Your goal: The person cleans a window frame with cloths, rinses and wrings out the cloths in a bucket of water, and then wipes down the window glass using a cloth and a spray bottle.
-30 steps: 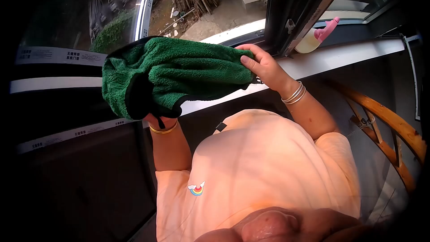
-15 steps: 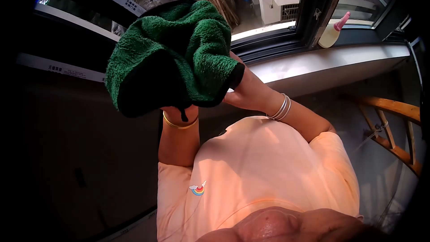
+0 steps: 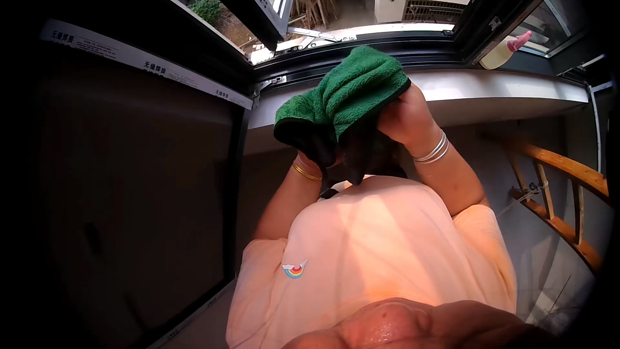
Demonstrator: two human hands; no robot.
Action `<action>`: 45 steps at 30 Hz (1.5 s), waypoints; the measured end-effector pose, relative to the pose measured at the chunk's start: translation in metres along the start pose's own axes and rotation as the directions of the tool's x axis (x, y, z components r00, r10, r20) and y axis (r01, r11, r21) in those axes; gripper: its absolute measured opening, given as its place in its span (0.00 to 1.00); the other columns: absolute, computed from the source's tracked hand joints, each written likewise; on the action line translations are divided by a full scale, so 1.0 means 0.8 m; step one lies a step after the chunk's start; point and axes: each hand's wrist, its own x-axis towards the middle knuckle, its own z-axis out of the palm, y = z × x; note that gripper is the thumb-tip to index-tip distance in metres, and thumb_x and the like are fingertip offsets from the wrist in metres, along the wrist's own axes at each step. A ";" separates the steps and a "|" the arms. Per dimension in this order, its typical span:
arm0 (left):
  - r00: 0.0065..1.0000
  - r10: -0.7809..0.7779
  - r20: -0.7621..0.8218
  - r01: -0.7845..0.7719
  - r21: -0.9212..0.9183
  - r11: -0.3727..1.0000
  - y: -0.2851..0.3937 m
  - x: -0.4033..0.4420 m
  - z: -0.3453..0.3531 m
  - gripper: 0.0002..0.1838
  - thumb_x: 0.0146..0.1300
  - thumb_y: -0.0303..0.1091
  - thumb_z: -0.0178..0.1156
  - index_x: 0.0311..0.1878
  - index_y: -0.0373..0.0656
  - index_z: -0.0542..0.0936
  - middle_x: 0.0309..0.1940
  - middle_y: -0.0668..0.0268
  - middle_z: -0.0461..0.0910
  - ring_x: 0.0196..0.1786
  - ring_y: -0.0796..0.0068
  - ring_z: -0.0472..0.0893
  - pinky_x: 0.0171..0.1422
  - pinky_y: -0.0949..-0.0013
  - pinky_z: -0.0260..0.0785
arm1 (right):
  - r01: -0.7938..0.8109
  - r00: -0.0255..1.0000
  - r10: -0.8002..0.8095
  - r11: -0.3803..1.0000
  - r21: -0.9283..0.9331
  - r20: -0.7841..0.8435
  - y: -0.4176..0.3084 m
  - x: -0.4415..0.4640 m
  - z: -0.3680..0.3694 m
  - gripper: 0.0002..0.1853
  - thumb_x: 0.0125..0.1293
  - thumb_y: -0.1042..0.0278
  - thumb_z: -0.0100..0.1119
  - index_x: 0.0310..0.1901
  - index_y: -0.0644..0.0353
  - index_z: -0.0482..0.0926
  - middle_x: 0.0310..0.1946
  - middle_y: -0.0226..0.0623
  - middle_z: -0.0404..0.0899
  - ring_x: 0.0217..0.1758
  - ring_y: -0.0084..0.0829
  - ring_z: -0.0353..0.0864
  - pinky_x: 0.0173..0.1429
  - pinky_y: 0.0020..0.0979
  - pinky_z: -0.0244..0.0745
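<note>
A green fluffy cleaning cloth (image 3: 361, 84) with dark edging is bunched up in front of my chest, just short of the window sill. My right hand (image 3: 408, 117), with silver bangles at the wrist, is closed on the cloth's right edge. Under the left part of the cloth is my left hand (image 3: 310, 161), above a gold bangle. The fabric covers most of its fingers, but it holds the cloth from below. Dark folds of the cloth hang between both hands.
A window frame (image 3: 413, 52) and white sill (image 3: 516, 85) run ahead of me. An opened sash (image 3: 242, 90) stands to the left. On the sill at right sits a spray bottle with a pink top (image 3: 500, 55). A wooden ladder (image 3: 562, 168) leans at right.
Both hands have drawn the cloth down and to the right, away from the sash at left. It is now more bunched together. The view has shifted too.
</note>
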 end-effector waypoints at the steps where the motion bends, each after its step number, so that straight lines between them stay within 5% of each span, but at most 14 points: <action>1: 0.999 -0.044 0.000 0.044 -0.122 0.992 -0.015 -0.004 -0.028 0.31 0.72 0.56 0.49 0.73 0.51 0.64 0.72 0.62 0.65 0.72 0.61 0.65 0.79 0.53 0.50 | -0.035 0.989 0.024 0.997 -0.074 -0.147 -0.008 0.004 0.011 0.16 0.76 0.68 0.43 0.59 0.65 0.73 0.52 0.40 0.80 0.56 0.33 0.80 0.62 0.33 0.77; 6: 0.977 0.160 0.144 -0.166 0.030 0.986 -0.008 -0.012 -0.010 0.34 0.69 0.57 0.54 0.72 0.47 0.66 0.71 0.58 0.66 0.75 0.55 0.62 0.80 0.45 0.49 | -0.117 0.983 0.003 0.784 -0.610 -0.186 -0.049 0.032 -0.063 0.15 0.76 0.67 0.45 0.56 0.65 0.75 0.50 0.39 0.81 0.52 0.29 0.82 0.58 0.31 0.78; 9: 0.966 0.124 -0.227 -0.122 0.025 0.992 -0.005 -0.025 -0.011 0.41 0.62 0.64 0.58 0.73 0.52 0.64 0.73 0.58 0.63 0.75 0.53 0.62 0.79 0.45 0.50 | -0.242 0.961 0.179 0.914 -0.327 -0.211 -0.026 0.042 -0.048 0.16 0.76 0.67 0.45 0.57 0.65 0.74 0.51 0.39 0.80 0.53 0.31 0.81 0.59 0.33 0.78; 14: 0.988 0.137 -0.078 -0.135 0.023 0.991 -0.013 -0.025 0.004 0.35 0.66 0.49 0.61 0.71 0.43 0.65 0.65 0.56 0.72 0.66 0.61 0.73 0.73 0.55 0.64 | -0.412 0.910 0.412 0.911 -0.014 0.051 0.027 0.073 -0.021 0.20 0.77 0.60 0.43 0.61 0.66 0.72 0.55 0.41 0.79 0.57 0.35 0.79 0.67 0.38 0.71; 17: 0.890 0.353 -0.289 -0.320 0.157 0.934 -0.025 -0.036 -0.030 0.34 0.66 0.46 0.62 0.70 0.42 0.65 0.64 0.56 0.73 0.64 0.61 0.75 0.72 0.55 0.65 | -0.405 0.910 0.414 0.879 -0.251 -0.020 0.016 0.106 -0.037 0.18 0.77 0.61 0.45 0.59 0.64 0.73 0.54 0.41 0.80 0.53 0.35 0.81 0.61 0.37 0.76; 19: 0.884 0.329 -0.333 -0.343 0.017 0.939 -0.016 -0.041 -0.031 0.31 0.66 0.42 0.61 0.69 0.41 0.67 0.63 0.57 0.74 0.63 0.61 0.75 0.72 0.57 0.65 | -0.302 0.948 0.264 0.561 -0.771 -0.180 -0.004 0.128 -0.071 0.13 0.72 0.68 0.53 0.52 0.64 0.77 0.46 0.36 0.83 0.42 0.30 0.80 0.50 0.31 0.76; 21: 0.865 0.469 -0.175 -0.449 0.146 0.882 0.002 -0.053 -0.040 0.28 0.65 0.37 0.61 0.67 0.40 0.70 0.61 0.59 0.76 0.63 0.62 0.75 0.72 0.58 0.65 | -0.078 0.995 0.045 -0.199 -0.977 -0.089 -0.017 0.143 -0.095 0.10 0.66 0.74 0.56 0.47 0.66 0.78 0.36 0.33 0.83 0.36 0.26 0.79 0.42 0.26 0.74; 24: 0.700 0.592 -0.399 -0.368 0.509 0.778 0.038 -0.067 -0.073 0.28 0.63 0.38 0.59 0.66 0.39 0.72 0.63 0.56 0.75 0.65 0.58 0.74 0.73 0.55 0.64 | -0.043 0.999 -0.021 -0.190 -0.981 -0.040 -0.012 0.162 -0.160 0.09 0.59 0.73 0.60 0.40 0.68 0.78 0.22 0.36 0.76 0.27 0.28 0.78 0.34 0.31 0.72; 29: 0.581 0.780 -0.234 -0.386 0.764 0.517 0.075 -0.027 -0.026 0.24 0.61 0.31 0.62 0.62 0.37 0.75 0.57 0.61 0.78 0.59 0.63 0.78 0.68 0.61 0.68 | -0.498 0.867 0.292 0.502 -0.707 -0.404 0.010 0.186 -0.133 0.15 0.64 0.73 0.60 0.50 0.64 0.70 0.29 0.32 0.75 0.29 0.21 0.74 0.33 0.22 0.71; 31: 0.568 0.775 -0.276 -0.273 0.826 0.494 0.099 -0.016 -0.040 0.23 0.60 0.23 0.63 0.60 0.37 0.76 0.56 0.64 0.78 0.59 0.68 0.77 0.66 0.65 0.67 | -0.280 0.960 0.116 0.412 -0.867 -0.255 0.041 0.186 -0.153 0.14 0.64 0.73 0.61 0.49 0.64 0.70 0.34 0.33 0.76 0.32 0.22 0.77 0.37 0.24 0.74; 35: 0.553 0.783 -0.285 -0.299 0.810 0.505 0.117 -0.011 -0.057 0.24 0.61 0.24 0.62 0.62 0.37 0.74 0.57 0.64 0.77 0.60 0.69 0.76 0.67 0.64 0.66 | 0.490 0.856 0.088 -0.452 -0.745 0.510 0.070 0.183 -0.143 0.16 0.58 0.79 0.60 0.49 0.62 0.75 0.53 0.45 0.75 0.55 0.46 0.76 0.60 0.40 0.72; 39: 0.656 0.711 -0.253 -0.265 0.805 0.531 0.130 -0.030 -0.069 0.25 0.61 0.23 0.64 0.62 0.36 0.73 0.58 0.64 0.76 0.60 0.70 0.76 0.67 0.66 0.65 | 0.426 0.881 0.079 -0.564 -0.708 0.467 0.100 0.192 -0.136 0.22 0.57 0.78 0.58 0.55 0.62 0.75 0.56 0.46 0.75 0.59 0.49 0.74 0.64 0.43 0.68; 44: 0.745 0.665 -0.048 -0.064 0.988 0.142 0.138 -0.023 -0.039 0.27 0.60 0.28 0.69 0.61 0.35 0.72 0.58 0.60 0.76 0.61 0.62 0.75 0.68 0.63 0.63 | 0.447 0.888 0.215 -0.611 -0.653 0.407 0.133 0.220 -0.123 0.28 0.57 0.64 0.62 0.61 0.60 0.73 0.64 0.42 0.73 0.66 0.43 0.71 0.64 0.40 0.68; 45: 0.708 0.698 0.108 -0.018 0.991 -0.135 0.143 -0.018 -0.031 0.30 0.57 0.29 0.71 0.62 0.36 0.71 0.59 0.55 0.74 0.63 0.56 0.73 0.68 0.60 0.62 | 0.482 0.869 0.222 -0.583 -0.655 0.442 0.145 0.235 -0.131 0.29 0.57 0.61 0.63 0.61 0.59 0.73 0.63 0.41 0.73 0.65 0.42 0.71 0.62 0.40 0.69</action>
